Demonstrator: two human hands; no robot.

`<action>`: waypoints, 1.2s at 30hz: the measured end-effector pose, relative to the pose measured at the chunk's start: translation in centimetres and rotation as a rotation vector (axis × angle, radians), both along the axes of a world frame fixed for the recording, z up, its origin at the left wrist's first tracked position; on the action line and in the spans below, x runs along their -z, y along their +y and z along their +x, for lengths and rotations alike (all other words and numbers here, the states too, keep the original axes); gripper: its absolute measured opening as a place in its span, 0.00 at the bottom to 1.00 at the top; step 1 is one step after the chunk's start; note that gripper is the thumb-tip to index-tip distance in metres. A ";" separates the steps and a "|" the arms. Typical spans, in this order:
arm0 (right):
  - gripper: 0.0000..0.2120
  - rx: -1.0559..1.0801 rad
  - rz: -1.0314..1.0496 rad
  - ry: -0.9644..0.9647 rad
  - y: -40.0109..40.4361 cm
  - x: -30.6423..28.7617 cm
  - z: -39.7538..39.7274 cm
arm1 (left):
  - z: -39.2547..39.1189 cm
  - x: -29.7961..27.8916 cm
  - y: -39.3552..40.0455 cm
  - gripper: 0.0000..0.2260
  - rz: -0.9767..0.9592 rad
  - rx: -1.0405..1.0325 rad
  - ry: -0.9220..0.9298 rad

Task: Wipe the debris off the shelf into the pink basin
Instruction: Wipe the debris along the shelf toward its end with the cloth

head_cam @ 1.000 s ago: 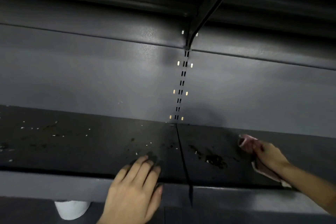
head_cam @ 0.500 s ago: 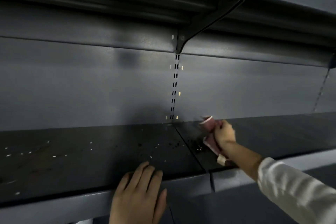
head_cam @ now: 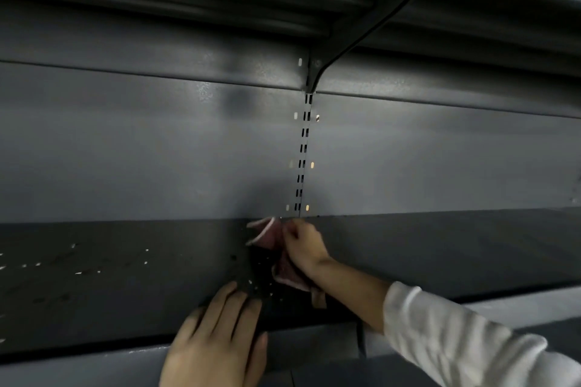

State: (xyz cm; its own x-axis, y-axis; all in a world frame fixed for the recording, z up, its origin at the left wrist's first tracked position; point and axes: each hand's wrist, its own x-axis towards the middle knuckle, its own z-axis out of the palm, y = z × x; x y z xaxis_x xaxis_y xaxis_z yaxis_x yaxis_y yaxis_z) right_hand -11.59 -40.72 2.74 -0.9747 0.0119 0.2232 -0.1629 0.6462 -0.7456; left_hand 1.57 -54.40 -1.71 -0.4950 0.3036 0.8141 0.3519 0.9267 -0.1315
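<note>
At shelf (head_cam: 110, 286): debris (head_cam: 261, 280) is lying between both hands;
right hand (head_cam: 303, 248): is gripping pink cloth (head_cam: 270, 237);
left hand (head_cam: 217, 342): is resting flat, released

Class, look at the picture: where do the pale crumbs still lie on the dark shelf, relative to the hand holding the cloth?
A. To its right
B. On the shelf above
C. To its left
C: pale crumbs dot the shelf left of the right hand gripping the cloth; the shelf to its right looks bare.
</note>
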 end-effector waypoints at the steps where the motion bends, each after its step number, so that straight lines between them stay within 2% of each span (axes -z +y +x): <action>1: 0.11 0.031 -0.030 0.014 1.0 -0.4 -0.9 | 0.1 0.0 0.0 0.18 0.008 -0.006 -0.020; 6: 0.11 0.283 -0.179 0.078 9.7 -1.9 -5.6 | 0.1 0.4 -0.3 0.19 0.027 -0.009 -0.067; 8: 0.11 0.371 -0.122 0.045 12.7 -1.4 -8.2 | 0.2 0.4 -0.4 0.27 0.031 -0.021 -0.130; 10: 0.12 0.394 0.015 0.014 13.2 -0.6 -10.0 | 0.3 0.4 -0.2 0.24 0.032 -0.027 -0.161; 14: 0.11 0.323 0.211 0.020 10.4 0.7 -10.4 | 0.3 0.0 0.0 0.18 0.015 -0.027 -0.218; 17: 0.12 0.023 0.284 0.062 6.8 0.4 -8.9 | 0.5 -0.4 0.0 0.23 -0.029 -0.031 -0.186; 19: 0.12 -0.190 0.273 0.089 3.8 0.1 -6.9 | 0.5 -0.4 0.0 0.29 -0.033 -0.061 -0.175; 23: 0.10 -0.469 0.089 0.066 1.4 0.4 -3.6 | 0.7 -0.2 0.0 0.30 -0.041 -0.084 -0.151; 25: 0.10 -0.419 -0.033 0.041 2.7 -0.5 -3.9 | 0.8 -0.1 -0.3 0.30 -0.044 -0.086 -0.134; 27: 0.11 -0.222 -0.156 0.060 4.9 -1.5 -5.4 | 0.9 0.0 -0.8 0.30 -0.038 -0.090 -0.125; 28: 0.11 -0.103 -0.146 0.081 6.1 -1.7 -6.3 | 1.0 0.1 -1.2 0.30 -0.031 -0.095 -0.114; 30: 0.12 0.039 0.004 0.063 7.4 -1.3 -7.5 | 1.0 0.4 -2.1 0.29 -0.013 -0.106 -0.093; 33: 0.13 -0.007 0.215 -0.019 5.3 0.0 -7.4 | 1.1 0.8 -3.4 0.29 0.004 -0.108 -0.033; 36: 0.13 -0.144 0.262 0.011 1.5 0.1 -5.4 | 1.1 1.2 -3.6 0.28 0.008 -0.109 0.032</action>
State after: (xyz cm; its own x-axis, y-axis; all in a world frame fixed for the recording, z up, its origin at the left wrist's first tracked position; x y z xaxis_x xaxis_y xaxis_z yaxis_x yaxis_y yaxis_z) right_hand -16.98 -39.25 2.65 -0.9597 -0.1862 0.2106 -0.2741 0.7859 -0.5542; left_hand 2.67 -58.02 -2.94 -0.4988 0.2424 0.8321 0.2448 0.9604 -0.1330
